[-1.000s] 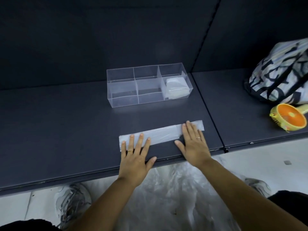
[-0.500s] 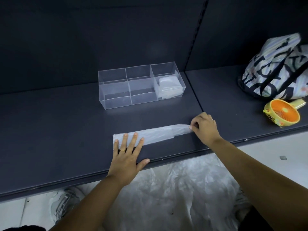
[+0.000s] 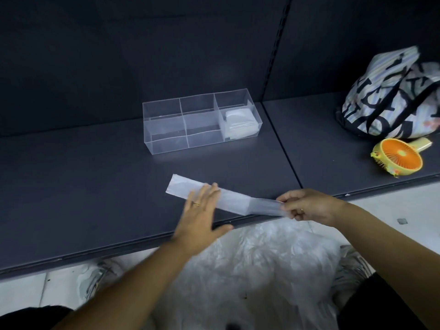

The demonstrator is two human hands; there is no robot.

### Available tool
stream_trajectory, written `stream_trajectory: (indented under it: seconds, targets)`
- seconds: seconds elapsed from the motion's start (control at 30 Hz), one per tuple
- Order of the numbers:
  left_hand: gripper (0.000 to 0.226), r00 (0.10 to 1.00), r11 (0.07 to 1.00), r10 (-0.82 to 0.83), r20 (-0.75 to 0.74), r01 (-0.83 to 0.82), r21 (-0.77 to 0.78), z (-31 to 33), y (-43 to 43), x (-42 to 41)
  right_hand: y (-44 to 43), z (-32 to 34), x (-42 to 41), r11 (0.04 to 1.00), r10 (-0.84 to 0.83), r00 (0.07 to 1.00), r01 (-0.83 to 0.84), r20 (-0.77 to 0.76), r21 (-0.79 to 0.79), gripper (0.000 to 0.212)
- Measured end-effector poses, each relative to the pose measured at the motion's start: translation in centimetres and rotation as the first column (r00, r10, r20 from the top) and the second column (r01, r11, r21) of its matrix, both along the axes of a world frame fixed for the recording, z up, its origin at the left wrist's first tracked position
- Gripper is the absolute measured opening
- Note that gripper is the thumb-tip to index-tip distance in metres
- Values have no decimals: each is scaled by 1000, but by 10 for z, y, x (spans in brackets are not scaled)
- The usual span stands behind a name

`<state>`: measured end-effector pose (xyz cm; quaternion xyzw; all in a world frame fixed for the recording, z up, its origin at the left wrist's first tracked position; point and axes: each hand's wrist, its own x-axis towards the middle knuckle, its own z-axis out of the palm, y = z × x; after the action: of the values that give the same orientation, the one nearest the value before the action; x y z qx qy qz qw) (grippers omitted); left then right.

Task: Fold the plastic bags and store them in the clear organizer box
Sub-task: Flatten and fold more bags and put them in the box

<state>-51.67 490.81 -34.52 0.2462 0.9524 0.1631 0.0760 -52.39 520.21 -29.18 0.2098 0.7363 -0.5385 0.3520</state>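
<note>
Right hand [image 3: 307, 206]: pinches the right end of the bag strip [image 3: 235, 202] between thumb and curled fingers; it has drawn back to the front lip of the shelf [image 3: 95, 186].
Left hand [image 3: 202, 210]: fingers straight, flat on the strip's middle; the left end it covered before is now bare.
Strip: now slanted, no longer along the lip; narrow, translucent white, a crease near the pinched end.
Open room: bare shelf beyond both hands.
Organizer box [image 3: 147, 129]: farther beyond them, folded bags [image 3: 240, 122] in its right-hand compartment.
Beyond the right hand: orange fan [image 3: 400, 157], patterned tote [image 3: 392, 101].
</note>
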Motion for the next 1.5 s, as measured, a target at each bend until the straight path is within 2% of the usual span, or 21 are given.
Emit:
stream_trajectory:
  seconds: [0.1,0.17,0.27,0.33,0.43,0.53,0.6,0.7,0.8,0.83,0.93,1.03,1.1,1.17,1.3,1.37,1.43,1.5]
  targets:
    - [88,991,956,67,115,-97,278,8,67,29,-12,17,1,995,83,995,-81,45,-64,17]
    - [72,974,871,168,154,-220,440,17,100,42,-22,30,-2,985,135,990,-129,42,-118,10]
    - [39,878,623,379,293,-476,620,35,117,44,-32,48,-7,972,158,987,-156,-2,-173,7]
    - [25,814,440,398,423,-574,690,48,112,39,-35,54,-12,989,100,984,-114,-151,-93,16]
    - [21,739,251,263,620,-673,696,67,91,23,-43,53,-22,999,31,917,-40,-398,-14,30]
    - [20,648,196,148,747,-760,620,71,66,5,-68,34,-26,987,108,919,-144,-378,-67,44]
    - [22,555,149,66,829,-827,542,70,52,-8,-89,18,-27,992,82,942,-108,-326,-63,47]
    - [21,443,56,-30,896,-894,444,62,31,-25,-103,-2,-26,998,22,955,-39,-295,-51,40]
    - [19,394,-22,-43,918,-919,394,46,12,-39,-102,-14,-24,992,96,942,-118,-321,-50,16]
    - [18,381,-24,-27,924,-925,380,40,6,-42,-102,-17,-23,992,105,937,-122,-333,-31,8]
    - [16,322,-6,74,944,-946,323,20,-7,-53,-106,-27,-22,993,103,922,-71,-373,97,15]
    - [18,256,-28,220,941,-963,268,9,-17,-65,-110,-35,-21,976,148,911,-72,-386,204,13]
    - [10,265,-43,316,911,-955,293,6,-22,-72,-110,-37,-21,971,158,906,-70,-393,229,11]
    - [8,308,-19,407,860,-938,345,4,-27,-77,-109,-38,-21,970,158,901,-66,-403,233,11]
    - [16,420,126,521,744,-899,419,1,-29,-77,-105,-37,-17,971,163,897,-72,-410,228,11]
    - [21,490,233,594,637,-864,447,5,-25,-72,-104,-36,-17,969,171,900,-82,-400,231,12]
    - [32,604,386,698,384,-770,509,10,-19,-57,-104,-35,-18,967,180,907,-92,-381,237,12]
    - [36,748,593,660,69,-575,563,11,-8,-35,-105,-33,-18,968,179,913,-96,-366,233,13]
